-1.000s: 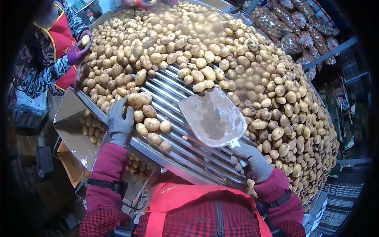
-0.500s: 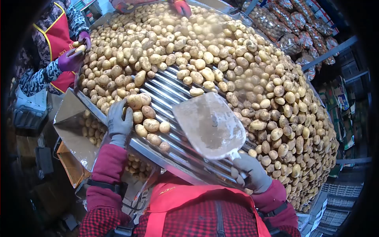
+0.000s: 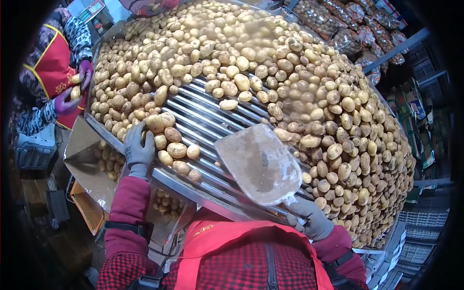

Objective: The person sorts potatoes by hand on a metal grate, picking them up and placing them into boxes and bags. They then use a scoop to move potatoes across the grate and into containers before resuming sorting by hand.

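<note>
My right hand [image 3: 309,218], in a grey glove, grips the short handle of a scoop [image 3: 261,164] with a wide, flat, worn pale blade. The blade lies over the metal rollers [image 3: 203,111] of a sorting table. My left hand [image 3: 138,149], also gloved in grey, rests at the table's near left edge with thumb and fingers apart. Its fingertips are beside a small cluster of potatoes [image 3: 177,150] on the rollers, and I see nothing held in it. A large heap of potatoes [image 3: 357,145] surrounds the bare rollers on the far and right sides.
Below the left edge stands an opened cardboard box [image 3: 89,150] with potatoes inside. At the left, a person in a red apron [image 3: 50,67] holds potatoes in purple gloves. Another person's arm [image 3: 150,6] reaches in at the far edge. Filled net bags [image 3: 345,24] are stacked at the back right.
The view has shifted slightly. The scoop stays over the rollers in my right hand, and my left hand remains by the potato cluster. The aproned person's hands have drawn back from the heap.
</note>
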A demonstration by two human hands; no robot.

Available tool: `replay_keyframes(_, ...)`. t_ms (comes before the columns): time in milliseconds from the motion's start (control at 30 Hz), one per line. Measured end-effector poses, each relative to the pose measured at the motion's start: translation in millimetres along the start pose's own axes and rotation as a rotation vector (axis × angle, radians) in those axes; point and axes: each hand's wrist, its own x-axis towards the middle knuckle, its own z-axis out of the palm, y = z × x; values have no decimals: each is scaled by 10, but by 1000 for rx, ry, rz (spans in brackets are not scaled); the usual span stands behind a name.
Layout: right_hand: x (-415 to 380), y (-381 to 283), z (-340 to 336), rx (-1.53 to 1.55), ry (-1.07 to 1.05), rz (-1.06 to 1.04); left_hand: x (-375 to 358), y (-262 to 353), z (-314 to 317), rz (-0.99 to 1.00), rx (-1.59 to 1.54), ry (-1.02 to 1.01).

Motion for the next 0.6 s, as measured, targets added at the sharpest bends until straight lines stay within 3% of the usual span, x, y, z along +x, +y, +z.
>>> replay_keyframes(100,-40,19,21,-35,-149,-32,-13,-13,4,29,29,26)
replay_keyframes(200,-93,-97,66,-203,-105,-74,-3,-17,11,7,35,17)
replay_keyframes(267,-110,-136,17,-122,-4,-284,-18,-38,26,2,27,17)
replay_keyframes(333,-124,-153,1,-40,58,-343,-32,-46,26,-4,28,3)
replay_keyframes(400,-82,-163,-65,38,48,-335,2,-27,5,-13,31,1)
replay_keyframes(467,-55,-139,-21,7,9,-184,-15,-3,7,-13,42,7)
replay_keyframes(600,141,-148,281,-60,-187,-19,-11,-15,19,-50,23,-11)
